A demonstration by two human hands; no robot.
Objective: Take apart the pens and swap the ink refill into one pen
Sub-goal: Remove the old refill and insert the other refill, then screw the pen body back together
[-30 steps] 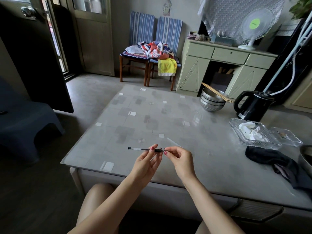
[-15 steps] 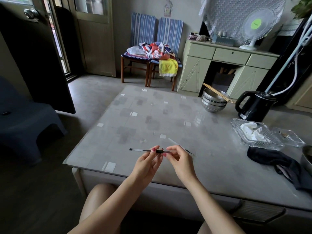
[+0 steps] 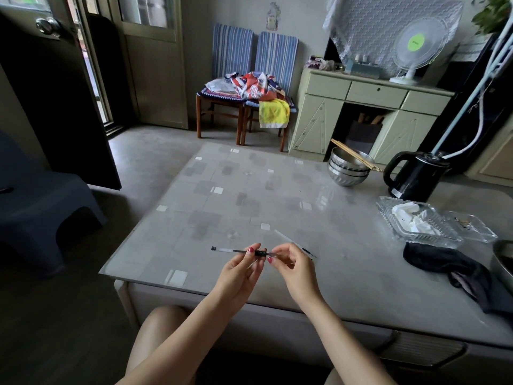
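Observation:
I hold a clear pen (image 3: 231,250) with a black end cap and a black grip level above the table's near edge. My left hand (image 3: 240,273) pinches its barrel beside the black grip. My right hand (image 3: 294,269) pinches the metal tip end of the same pen. A second clear pen (image 3: 294,243) lies slanted on the table (image 3: 249,201) just behind my right hand, partly hidden by it.
Stacked steel bowls (image 3: 348,170) with chopsticks and a black kettle (image 3: 413,176) stand at the back right. Glass trays (image 3: 416,222) with tissue and a dark cloth (image 3: 455,269) lie at the right. A blue stool (image 3: 41,209) sits left on the floor.
My hands stay at the same spot on the pen; the right fingers have shifted slightly at the tip end. More of the second pen shows behind my right hand.

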